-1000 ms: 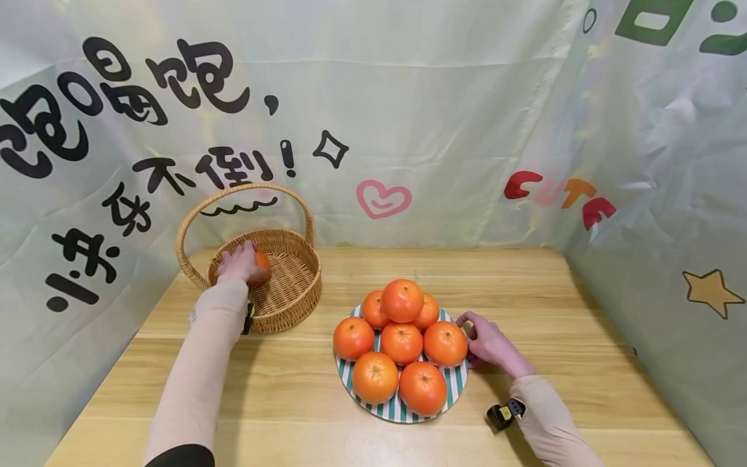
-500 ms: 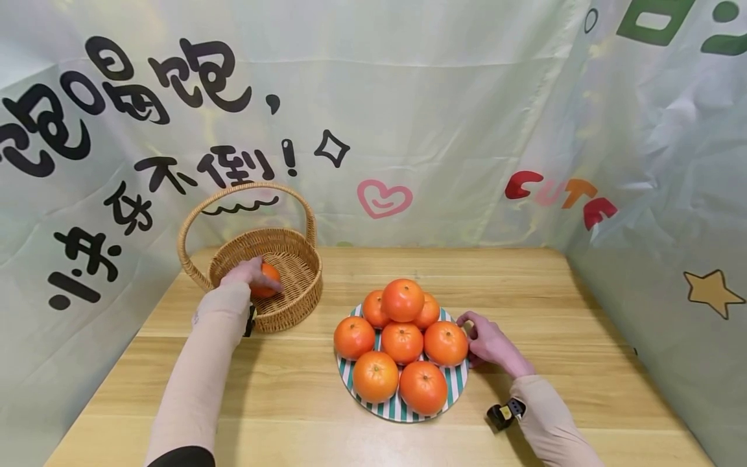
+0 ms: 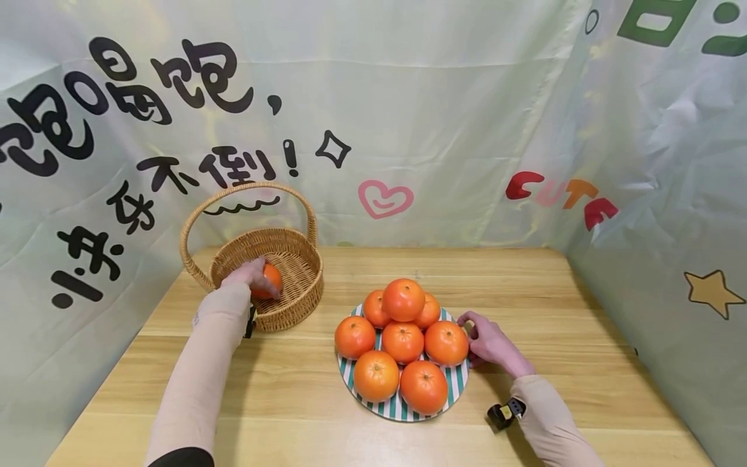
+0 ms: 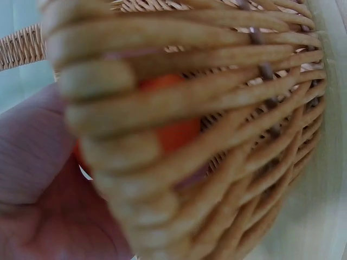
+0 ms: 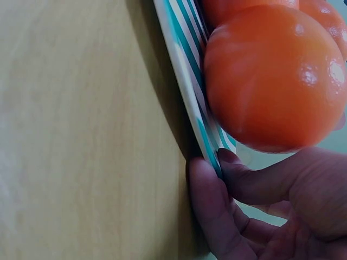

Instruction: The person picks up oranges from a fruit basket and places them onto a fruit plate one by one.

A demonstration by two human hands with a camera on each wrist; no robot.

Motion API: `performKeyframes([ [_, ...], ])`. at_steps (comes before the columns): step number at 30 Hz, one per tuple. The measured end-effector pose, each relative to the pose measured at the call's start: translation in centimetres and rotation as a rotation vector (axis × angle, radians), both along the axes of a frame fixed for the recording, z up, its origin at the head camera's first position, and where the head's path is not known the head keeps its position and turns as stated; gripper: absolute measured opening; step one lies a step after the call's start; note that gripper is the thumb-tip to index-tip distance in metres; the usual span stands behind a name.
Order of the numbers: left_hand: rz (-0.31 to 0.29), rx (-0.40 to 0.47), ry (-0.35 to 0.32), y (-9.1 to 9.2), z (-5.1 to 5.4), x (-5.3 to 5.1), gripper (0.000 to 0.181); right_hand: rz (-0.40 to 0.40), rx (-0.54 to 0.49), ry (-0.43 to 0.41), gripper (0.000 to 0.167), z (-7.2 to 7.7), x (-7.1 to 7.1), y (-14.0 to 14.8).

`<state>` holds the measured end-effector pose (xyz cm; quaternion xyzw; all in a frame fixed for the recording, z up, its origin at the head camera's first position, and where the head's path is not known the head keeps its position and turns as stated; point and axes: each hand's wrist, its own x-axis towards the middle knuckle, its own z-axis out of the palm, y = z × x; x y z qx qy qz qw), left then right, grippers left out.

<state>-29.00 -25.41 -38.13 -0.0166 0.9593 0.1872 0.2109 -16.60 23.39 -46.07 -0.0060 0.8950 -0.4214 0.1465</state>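
Inside the round wicker basket (image 3: 286,318), at the left of the table, my left hand (image 3: 248,275) holds an orange (image 3: 272,280) near the basket's floor. Through the weave in the left wrist view, part of that orange (image 4: 181,135) shows; most fingers are hidden behind the wicker. My right hand (image 3: 491,342) pinches the right rim of a green-and-white striped plate (image 3: 403,410), thumb on top and fingers underneath, as the right wrist view shows. Several oranges are piled on the plate, with one orange (image 3: 403,299) on top. The nearest orange (image 5: 271,78) sits just above my right thumb.
A tall hooped handle (image 3: 251,186) arches over the basket. The wooden table (image 3: 292,402) ends at a printed cloth backdrop (image 3: 443,130), which also runs along both sides. A small black device (image 3: 504,414) is strapped at my right wrist.
Inside the basket, my left hand and its orange have shifted slightly right and toward me, mostly in the first half second. My right hand stays at the plate rim.
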Motion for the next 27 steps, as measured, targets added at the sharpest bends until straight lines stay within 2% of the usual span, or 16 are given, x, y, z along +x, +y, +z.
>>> performKeyframes([
  [5,-0.005,0.007,0.011,0.0,-0.22,-0.2,0.098,-0.001,0.005,0.004,0.036,0.05,0.01,-0.01],
  [12,-0.001,0.036,0.041,0.21,-0.09,0.05,0.094,-0.003,0.005,0.007,0.035,0.09,0.06,-0.02],
  [17,-0.017,0.058,0.088,-0.13,-0.05,0.05,0.094,-0.002,0.005,0.014,0.035,0.12,0.07,-0.03],
  [27,-0.071,0.051,0.105,-0.37,0.0,0.02,0.07,0.001,0.006,0.01,0.037,0.11,0.15,-0.19],
])
